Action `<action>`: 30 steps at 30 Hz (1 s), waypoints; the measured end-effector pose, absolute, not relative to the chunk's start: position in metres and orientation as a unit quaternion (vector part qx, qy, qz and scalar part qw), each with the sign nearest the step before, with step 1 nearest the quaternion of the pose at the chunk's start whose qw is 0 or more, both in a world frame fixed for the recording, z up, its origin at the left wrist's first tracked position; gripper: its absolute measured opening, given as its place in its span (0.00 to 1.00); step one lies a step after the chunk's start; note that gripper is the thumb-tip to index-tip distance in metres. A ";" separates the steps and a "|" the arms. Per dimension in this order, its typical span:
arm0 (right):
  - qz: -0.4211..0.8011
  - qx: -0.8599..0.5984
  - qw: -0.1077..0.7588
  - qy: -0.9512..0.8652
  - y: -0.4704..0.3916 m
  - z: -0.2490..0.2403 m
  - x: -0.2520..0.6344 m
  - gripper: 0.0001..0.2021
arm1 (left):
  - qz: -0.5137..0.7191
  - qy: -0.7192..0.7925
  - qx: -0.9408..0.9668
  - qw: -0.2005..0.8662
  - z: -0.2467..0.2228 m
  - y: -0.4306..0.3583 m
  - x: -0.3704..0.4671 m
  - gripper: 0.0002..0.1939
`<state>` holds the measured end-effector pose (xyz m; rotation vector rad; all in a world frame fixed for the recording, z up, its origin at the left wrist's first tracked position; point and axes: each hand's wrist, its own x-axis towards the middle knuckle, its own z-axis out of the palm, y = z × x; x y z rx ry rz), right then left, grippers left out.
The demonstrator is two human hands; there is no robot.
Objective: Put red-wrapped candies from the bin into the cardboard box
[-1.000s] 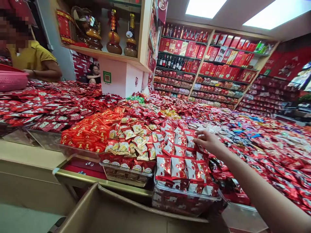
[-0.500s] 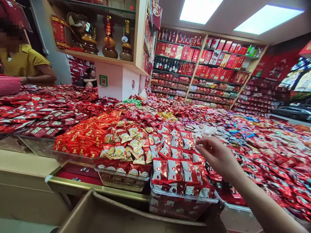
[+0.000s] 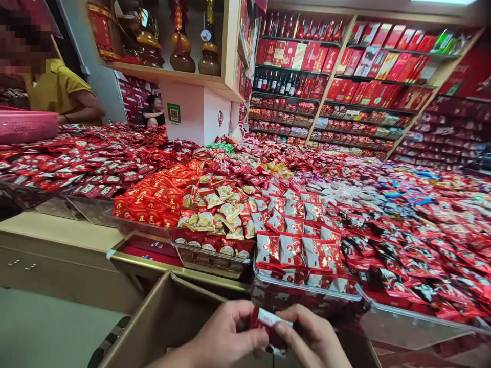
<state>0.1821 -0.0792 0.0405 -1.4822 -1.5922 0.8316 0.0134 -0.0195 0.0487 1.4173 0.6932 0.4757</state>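
Both my hands meet at the bottom of the view, above an open cardboard box (image 3: 161, 327). My left hand (image 3: 224, 335) and my right hand (image 3: 312, 340) pinch a small red and white snack packet (image 3: 268, 319) between their fingertips. Just beyond them stands a clear plastic tray (image 3: 307, 299) stacked with matching red and white packets (image 3: 295, 245). To its left another clear tray (image 3: 215, 258) holds packets with yellow pictures.
A huge counter display of red wrapped sweets (image 3: 383, 220) spreads to the right and back. A person in a yellow top (image 3: 57, 89) stands behind a pink basket (image 3: 26, 125) at far left. Wall shelves (image 3: 345, 66) carry red boxes and bottles.
My right hand drew back from the stacked packets to the bottom of the view. My left hand came into view, and both now hold one packet over the box.
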 end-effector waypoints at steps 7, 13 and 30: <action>0.410 -0.559 0.526 -0.493 -0.070 0.046 0.166 0.15 | 0.261 0.308 0.597 0.693 0.054 -0.013 0.008 0.14; 0.441 -0.542 0.573 -0.428 -0.070 0.032 0.162 0.16 | 0.259 0.322 0.587 0.696 0.046 -0.010 0.011 0.18; 0.657 -0.398 0.401 -0.499 -0.077 -0.030 0.166 0.26 | 0.137 0.236 0.905 0.326 0.057 0.013 -0.010 0.12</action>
